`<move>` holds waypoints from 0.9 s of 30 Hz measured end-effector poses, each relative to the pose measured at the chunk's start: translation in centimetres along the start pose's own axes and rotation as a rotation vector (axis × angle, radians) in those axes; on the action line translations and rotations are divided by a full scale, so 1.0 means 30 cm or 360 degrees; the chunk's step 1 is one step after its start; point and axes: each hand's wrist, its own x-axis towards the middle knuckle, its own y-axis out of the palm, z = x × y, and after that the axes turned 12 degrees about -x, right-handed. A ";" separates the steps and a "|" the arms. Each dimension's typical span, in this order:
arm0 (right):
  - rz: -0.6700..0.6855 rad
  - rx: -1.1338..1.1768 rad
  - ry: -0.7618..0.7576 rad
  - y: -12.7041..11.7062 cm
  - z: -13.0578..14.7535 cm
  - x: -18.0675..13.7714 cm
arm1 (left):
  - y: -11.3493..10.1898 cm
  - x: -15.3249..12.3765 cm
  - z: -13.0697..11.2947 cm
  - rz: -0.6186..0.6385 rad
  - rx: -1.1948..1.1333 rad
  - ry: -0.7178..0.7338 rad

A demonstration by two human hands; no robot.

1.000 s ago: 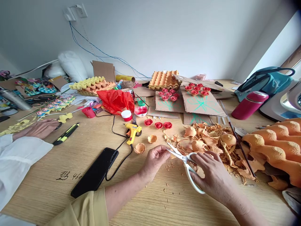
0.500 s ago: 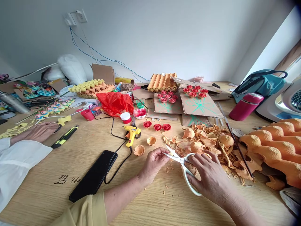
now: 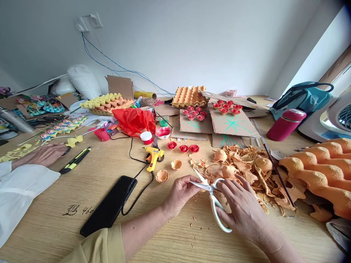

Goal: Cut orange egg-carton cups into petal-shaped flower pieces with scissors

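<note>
- The right hand (image 3: 238, 201) grips the white-handled scissors (image 3: 210, 188), thumb and fingers wrapped on the handle loops, blades parted and aimed at 9 to 10 o'clock.
- The left hand (image 3: 181, 193) has thumb and forefinger pressed together, pinching what seems to be a small orange piece (image 3: 204, 182) at the blades, 10 o'clock from the pivot.
- For a clean snip, I would hold the piece by its far edge; the nearer blade's tip overlaps the left fingertips in view, so shift those clear before closing.
- Short bites, with the left hand turning the piece, should suit this brittle-looking pulp; the 2 petal-edged cups (image 3: 162, 176) at 9 to 10 o'clock show rounded lobes to compare against.
- Hard to make out: most of the pinched piece is behind fingers and steel, and its outline blends with the scrap heap (image 3: 244, 166) at 2 o'clock.
- I cannot tell whether the blade tip touches skin or only passes in front.
- Near 3 o'clock, the orange egg tray (image 3: 323, 164) runs off the frame.
- Far off, between 9 and 10 o'clock, a co-worker's hand (image 3: 48, 152) covers most of a dark loop (image 3: 66, 150).
</note>
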 end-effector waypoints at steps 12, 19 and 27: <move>-0.0009 0.0008 -0.0017 -0.011 0.011 -0.002 | 0.002 -0.004 -0.016 0.0103 0.0028 0.0018; 0.0009 0.0116 -0.0072 -0.004 0.003 -0.006 | 0.003 -0.004 -0.032 0.0186 0.0051 -0.0005; -0.0046 0.0168 -0.0146 -0.020 0.003 -0.001 | -0.014 0.003 -0.046 0.0342 0.0168 0.0086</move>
